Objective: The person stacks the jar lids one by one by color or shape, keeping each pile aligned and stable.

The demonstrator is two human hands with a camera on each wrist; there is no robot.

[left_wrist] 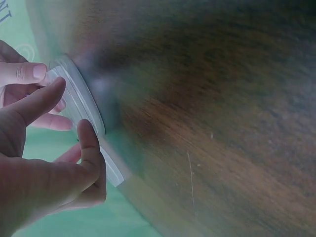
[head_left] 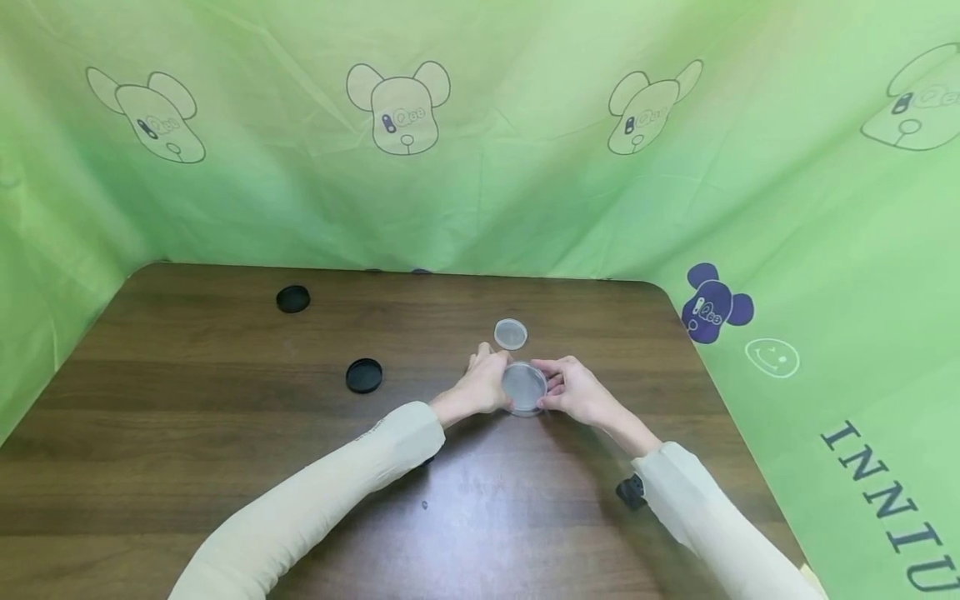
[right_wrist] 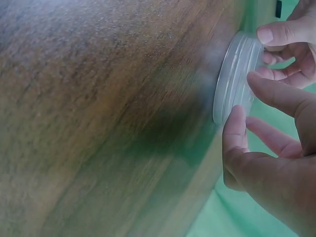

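A clear round plastic dish [head_left: 523, 387], like a petri dish, lies between my two hands. More than one rim shows along its side [right_wrist: 236, 74] in the right wrist view, so it seems stacked or lidded. My left hand [head_left: 486, 382] grips its left edge, thumb in front and fingers behind. From the right, my right hand [head_left: 581, 392] pinches the opposite edge with thumb and fingers. Just beyond sits a smaller-looking clear dish [head_left: 511, 334], flat on the table; part of its rim [left_wrist: 112, 165] shows in the left wrist view.
Two shallow black round dishes or lids, one nearer [head_left: 364, 376] and one farther back [head_left: 293, 298], lie on the left of the brown wooden table [head_left: 187, 400]. A green printed curtain [head_left: 480, 200] hangs behind and at both sides.
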